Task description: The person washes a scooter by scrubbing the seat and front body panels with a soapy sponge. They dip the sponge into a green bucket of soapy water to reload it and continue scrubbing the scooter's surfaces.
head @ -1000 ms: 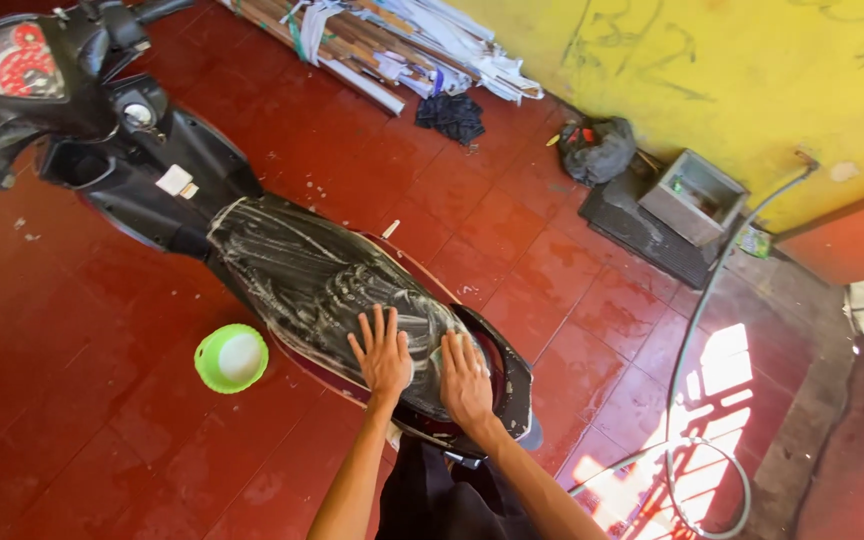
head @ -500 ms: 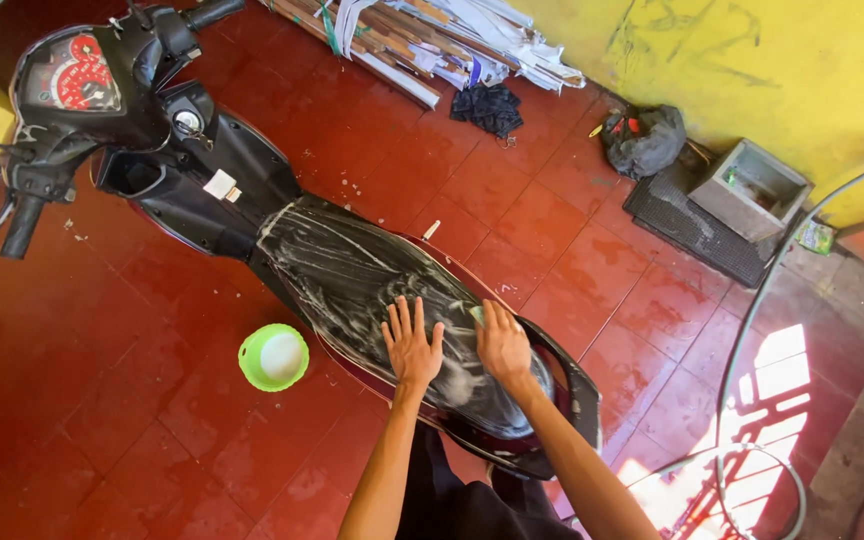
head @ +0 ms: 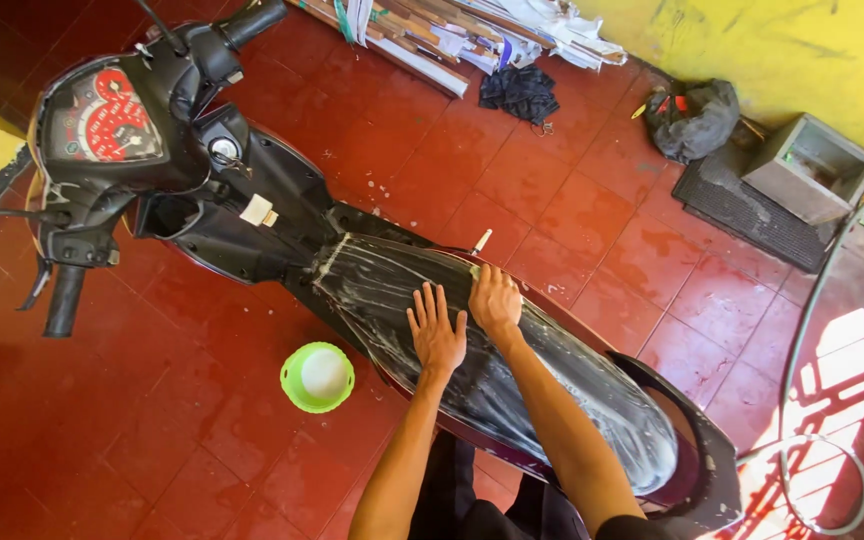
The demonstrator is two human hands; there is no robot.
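Seat of a black scooter, streaked with white suds, runs across the middle of the red tiled floor, the scooter's handlebars and red dial toward the upper left. The left hand lies flat on the soapy seat, fingers spread, its grip released. The right hand sits just beside it on the seat's far edge, fingers curled over something pale at that edge; whether it grasps it I cannot tell. Both forearms reach up from the bottom of the view across the rear of the seat. A green bowl holding white foam stands on the floor just beside the scooter, near the left hand. Along the yellow wall lie a pile of slats and papers, a dark cloth, a grey bag and a grey box on a black mat. A hose curves down the right side, well apart from the hands.
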